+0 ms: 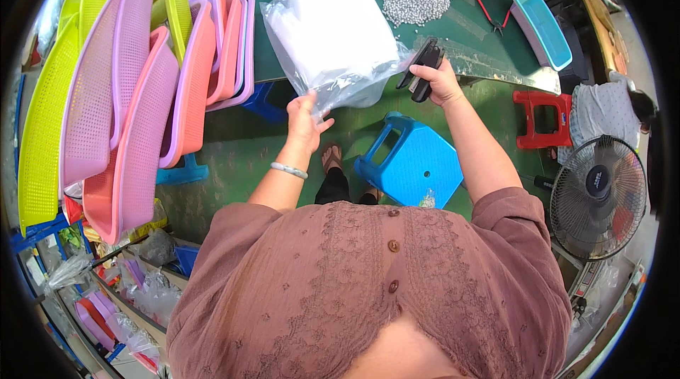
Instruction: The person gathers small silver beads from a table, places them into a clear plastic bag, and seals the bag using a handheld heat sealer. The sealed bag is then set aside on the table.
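Head view: your right hand (438, 81) is wrapped round a black stapler (422, 71), by the right corner of the clear bag (340, 35). Your left hand (304, 122) touches its near edge; can't tell if pinching. Bag overhangs the green table (517, 44).

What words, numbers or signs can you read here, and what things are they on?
Fan: pale marks on its hub, too small to read.
Red stool: a tiny mark on its side, too small to read.
Clear bag and black stapler: no writing I can make out.
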A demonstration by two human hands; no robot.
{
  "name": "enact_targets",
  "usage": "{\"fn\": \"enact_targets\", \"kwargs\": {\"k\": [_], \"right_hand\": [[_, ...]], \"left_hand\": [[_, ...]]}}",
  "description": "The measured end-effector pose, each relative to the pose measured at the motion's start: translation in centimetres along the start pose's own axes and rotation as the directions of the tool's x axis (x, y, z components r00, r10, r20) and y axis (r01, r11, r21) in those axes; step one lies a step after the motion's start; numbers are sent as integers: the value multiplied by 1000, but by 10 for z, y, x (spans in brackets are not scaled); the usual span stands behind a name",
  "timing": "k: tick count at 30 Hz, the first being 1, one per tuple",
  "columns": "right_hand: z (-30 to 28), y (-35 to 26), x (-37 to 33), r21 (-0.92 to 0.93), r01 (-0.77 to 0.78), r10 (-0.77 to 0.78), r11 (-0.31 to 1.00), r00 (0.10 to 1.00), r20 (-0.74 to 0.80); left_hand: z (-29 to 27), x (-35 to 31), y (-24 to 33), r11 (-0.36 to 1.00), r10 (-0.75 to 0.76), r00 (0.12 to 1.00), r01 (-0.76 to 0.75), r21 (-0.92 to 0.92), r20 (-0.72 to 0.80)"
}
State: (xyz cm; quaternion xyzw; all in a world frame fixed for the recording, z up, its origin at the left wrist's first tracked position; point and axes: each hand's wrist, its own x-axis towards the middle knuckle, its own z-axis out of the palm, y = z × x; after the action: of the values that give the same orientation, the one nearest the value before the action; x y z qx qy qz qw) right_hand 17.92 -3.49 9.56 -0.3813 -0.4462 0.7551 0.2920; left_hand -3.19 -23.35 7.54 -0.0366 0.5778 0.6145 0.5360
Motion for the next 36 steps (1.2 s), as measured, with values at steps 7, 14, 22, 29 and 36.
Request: {"fn": "enact_targets", "kwargs": {"k": [7, 14, 22, 29, 36], "right_hand": [[-13, -3, -15, -161, 40, -6, 986, 979, 203], [-31, -9, -50, -112, 50, -29, 992, 983, 183], [-26, 51, -113, 766, -91, 144, 637, 990, -2], [18, 83, -104, 763, -59, 140, 643, 989, -41], [51, 99, -115, 751, 49, 216, 659, 944, -251]], "left_hand": [[21, 14, 7, 915, -396, 918, 392, 94, 20], [1, 33, 3, 811, -526, 850, 497, 308, 13], [-11, 34, -2, 853, -472, 859, 389, 348, 198], [-1, 35, -6, 869, -493, 836, 456, 192, 241], [-5, 49, 3, 795, -580, 729, 409, 448, 365]]}}
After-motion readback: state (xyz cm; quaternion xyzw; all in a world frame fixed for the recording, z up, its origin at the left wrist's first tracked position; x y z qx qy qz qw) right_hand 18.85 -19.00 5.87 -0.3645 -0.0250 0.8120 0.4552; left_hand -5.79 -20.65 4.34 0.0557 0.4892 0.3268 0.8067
